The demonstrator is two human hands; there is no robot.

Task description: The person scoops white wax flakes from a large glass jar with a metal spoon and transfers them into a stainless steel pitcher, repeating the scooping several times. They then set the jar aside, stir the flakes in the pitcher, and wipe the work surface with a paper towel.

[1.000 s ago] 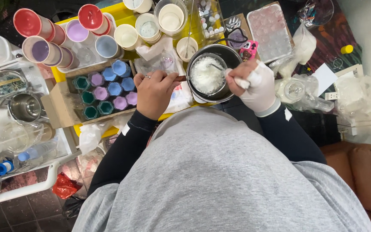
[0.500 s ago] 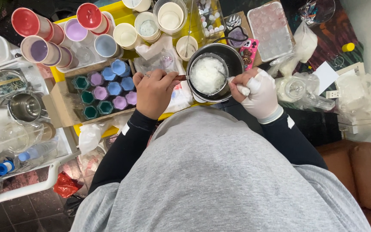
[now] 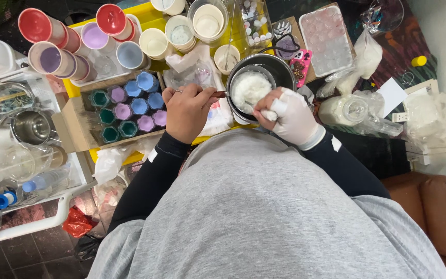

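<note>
I saw the left hand [image 3: 188, 111] closed on the handle of the dark pot [image 3: 277, 70], which held a white mass [image 3: 250, 87] on the yellow table [image 3: 148, 23]. The gloved right hand [image 3: 291, 116] curled over the pot's near rim, seemingly gripping a small white tool. A box of coloured moulds [image 3: 127, 108] sat just left; cups [image 3: 153, 41] crowded behind.

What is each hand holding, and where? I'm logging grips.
Left hand grips the pot by its handle; gloved right hand holds something white, unclear what.
</note>
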